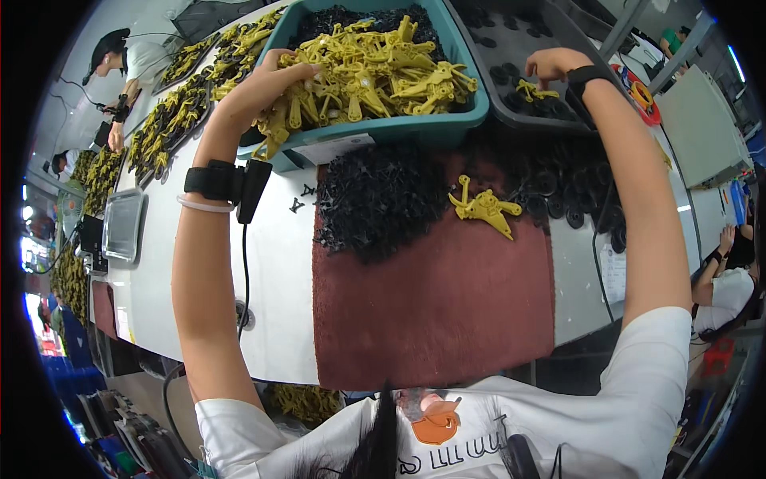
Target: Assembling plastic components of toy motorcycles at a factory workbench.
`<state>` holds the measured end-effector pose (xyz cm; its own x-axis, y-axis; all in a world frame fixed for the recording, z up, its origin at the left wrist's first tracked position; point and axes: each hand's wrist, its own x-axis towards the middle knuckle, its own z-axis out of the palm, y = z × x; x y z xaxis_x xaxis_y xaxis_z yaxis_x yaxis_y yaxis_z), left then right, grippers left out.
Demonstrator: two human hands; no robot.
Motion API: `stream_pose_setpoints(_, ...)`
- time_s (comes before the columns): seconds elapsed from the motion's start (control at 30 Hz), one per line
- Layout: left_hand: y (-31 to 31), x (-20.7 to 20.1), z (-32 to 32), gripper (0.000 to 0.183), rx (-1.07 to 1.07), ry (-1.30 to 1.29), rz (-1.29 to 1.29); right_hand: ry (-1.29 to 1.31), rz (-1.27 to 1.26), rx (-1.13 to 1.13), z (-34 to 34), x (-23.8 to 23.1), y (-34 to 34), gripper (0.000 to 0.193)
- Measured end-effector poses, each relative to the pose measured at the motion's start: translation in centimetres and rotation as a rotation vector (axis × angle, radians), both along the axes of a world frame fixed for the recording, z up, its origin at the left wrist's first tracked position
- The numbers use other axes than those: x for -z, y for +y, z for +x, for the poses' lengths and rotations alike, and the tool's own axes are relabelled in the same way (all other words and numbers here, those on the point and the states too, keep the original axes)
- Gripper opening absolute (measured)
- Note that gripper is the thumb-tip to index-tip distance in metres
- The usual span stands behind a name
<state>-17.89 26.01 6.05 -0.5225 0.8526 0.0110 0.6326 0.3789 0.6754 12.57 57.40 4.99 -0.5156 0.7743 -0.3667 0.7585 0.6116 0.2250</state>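
Note:
At the left rim of a teal bin, my left hand lies over a heap of yellow plastic lever-like parts. Its thumb is stretched out over them, apart from the other fingers, which are partly hidden. My right hand reaches down into a dark grey bin, fingers bent. Right under its fingertips, among black wheels, is one yellow plastic part, apparently pinched. Another yellow part, with arms sticking out, lies on the reddish-brown mat.
Small black plastic pieces are piled on the mat, with more black wheels to the right. Trays of yellow and black parts line the left side. A clear lidded box stands there too. Co-workers sit on both sides.

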Motion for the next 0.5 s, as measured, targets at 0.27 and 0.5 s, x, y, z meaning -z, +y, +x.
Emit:
stream_pose_setpoints(0.27, 0.7, 0.6, -1.8, 0.076, 0.041, 0.062, -0.101, -0.035, -0.05, -0.029, -1.1, 4.2, 5.8, 0.039)
stream_pose_setpoints(0.5, -0.4, 0.6, -1.5, 0.089, 0.096, 0.024, -0.058, -0.068, -0.053, -0.014, -0.7, 4.4, 6.8, 0.048)
